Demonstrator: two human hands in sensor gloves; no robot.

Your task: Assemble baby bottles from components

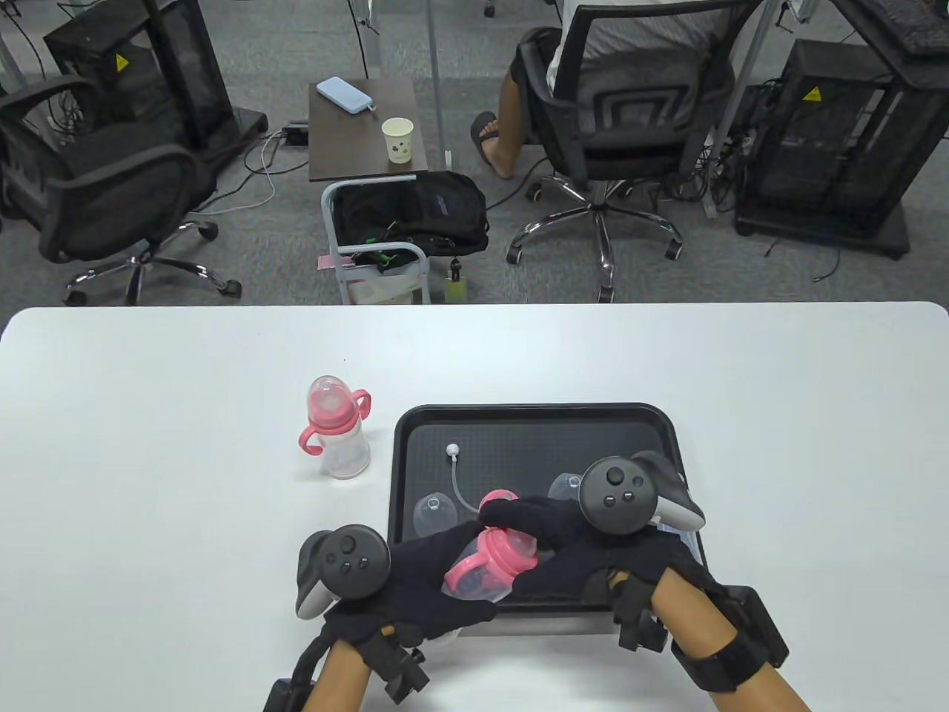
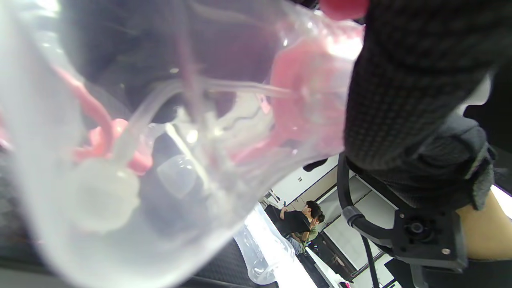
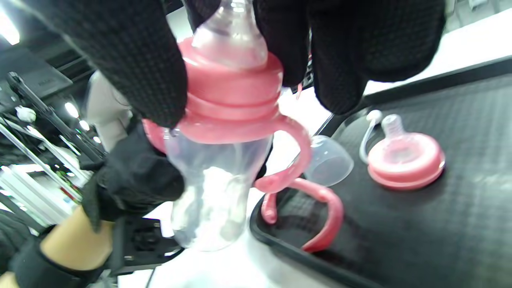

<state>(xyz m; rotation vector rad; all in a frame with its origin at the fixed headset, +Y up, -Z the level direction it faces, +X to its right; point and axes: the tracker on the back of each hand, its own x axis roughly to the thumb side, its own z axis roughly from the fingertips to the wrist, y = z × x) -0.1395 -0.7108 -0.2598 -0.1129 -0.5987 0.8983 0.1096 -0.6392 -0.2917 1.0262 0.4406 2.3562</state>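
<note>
Over tray (image 1: 660, 423), both grips (image 1: 563, 534) clutch bottle (image 1: 482, 575).

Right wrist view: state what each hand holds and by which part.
Both hold one baby bottle: the left hand grips its clear body, the right hand grips the pink screw collar around the teat.

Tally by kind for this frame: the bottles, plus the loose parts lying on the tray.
Bottles: 2 (standing bottle, held bottle)
Clear dome caps: 2
Pink teat collar: 1
Straw: 1
Pink handle ring: 1
Total: 7, not counting any hidden parts.
</note>
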